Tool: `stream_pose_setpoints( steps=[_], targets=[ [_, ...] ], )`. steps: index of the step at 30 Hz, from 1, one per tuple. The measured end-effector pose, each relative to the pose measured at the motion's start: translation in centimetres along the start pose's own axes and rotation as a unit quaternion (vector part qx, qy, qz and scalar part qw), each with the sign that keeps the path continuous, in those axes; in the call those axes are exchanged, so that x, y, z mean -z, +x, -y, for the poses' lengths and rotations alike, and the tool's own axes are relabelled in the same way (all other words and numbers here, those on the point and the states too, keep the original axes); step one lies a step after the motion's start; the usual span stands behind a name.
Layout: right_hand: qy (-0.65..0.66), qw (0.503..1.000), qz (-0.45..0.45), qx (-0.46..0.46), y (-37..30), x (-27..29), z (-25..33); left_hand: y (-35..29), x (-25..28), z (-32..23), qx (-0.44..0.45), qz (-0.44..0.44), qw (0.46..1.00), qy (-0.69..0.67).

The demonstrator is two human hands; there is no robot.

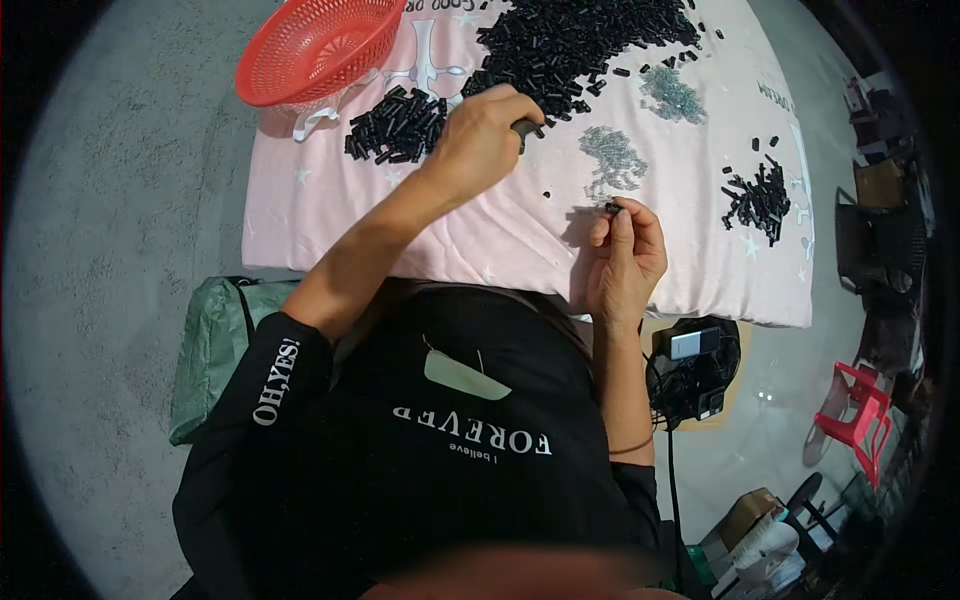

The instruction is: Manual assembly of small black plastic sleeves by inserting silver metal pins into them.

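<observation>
My left hand (482,142) is closed round a dark rounded piece (527,127) with a small prong at its end; its exact kind does not show. Beside that hand lie a smaller heap of short black tubes (398,125) and a large heap of similar black parts (575,45). Lower and to the right, my right hand (628,258) pinches a small black part (612,208) between thumb and fingertips. Just beyond those fingertips is a patch of tiny silvery metal pieces (613,160). A second silvery patch (673,96) lies farther back.
A red plastic basket (262,75) stands at the table's far left. More slim black parts (760,205) lie at the right. Pink cloth (430,235) covers the table. On the floor are a green bag (212,345), a black device with cables (695,375) and a red stool (858,420).
</observation>
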State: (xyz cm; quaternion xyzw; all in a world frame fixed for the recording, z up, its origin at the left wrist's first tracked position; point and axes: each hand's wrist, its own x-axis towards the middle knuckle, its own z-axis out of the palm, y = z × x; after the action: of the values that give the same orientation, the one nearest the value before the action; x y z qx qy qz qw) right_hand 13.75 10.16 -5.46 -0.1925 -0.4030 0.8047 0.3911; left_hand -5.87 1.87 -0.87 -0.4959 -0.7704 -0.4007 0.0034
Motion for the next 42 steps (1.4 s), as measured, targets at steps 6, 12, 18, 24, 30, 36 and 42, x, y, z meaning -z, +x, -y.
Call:
stream_pose_setpoints(
  steps=[6,12,18,24,30,36,42],
  targets=[
    [0.005,1.0,-0.002,0.002,0.0,0.1,-0.1,0.5,-0.2,0.3,0.003,0.046,0.991,0.125],
    [-0.008,1.0,0.006,0.002,0.1,0.2,-0.2,0.5,-1.2,0.1,-0.038,0.058,0.987,0.147],
    [-0.002,1.0,0.005,-0.013,0.2,-0.1,0.0,0.1,-1.0,-0.1,-0.055,0.089,0.99,0.097],
    [0.009,1.0,0.005,-0.007,0.2,0.0,-0.1,0.3,-0.5,-0.6,-0.076,0.117,0.984,0.107],
    [-0.004,1.0,-0.017,-0.01,0.2,-0.4,-0.1,0.4,-0.9,-0.3,-0.062,0.145,0.979,0.131],
    [-0.007,1.0,-0.006,-0.006,0.2,-0.3,-0.1,-0.3,-0.3,-2.2,-0.056,0.133,0.989,0.029],
    [0.009,1.0,0.006,-0.006,0.2,-0.1,-0.2,-1.5,0.0,-4.5,-0.06,0.145,0.975,-0.156]
  ],
)
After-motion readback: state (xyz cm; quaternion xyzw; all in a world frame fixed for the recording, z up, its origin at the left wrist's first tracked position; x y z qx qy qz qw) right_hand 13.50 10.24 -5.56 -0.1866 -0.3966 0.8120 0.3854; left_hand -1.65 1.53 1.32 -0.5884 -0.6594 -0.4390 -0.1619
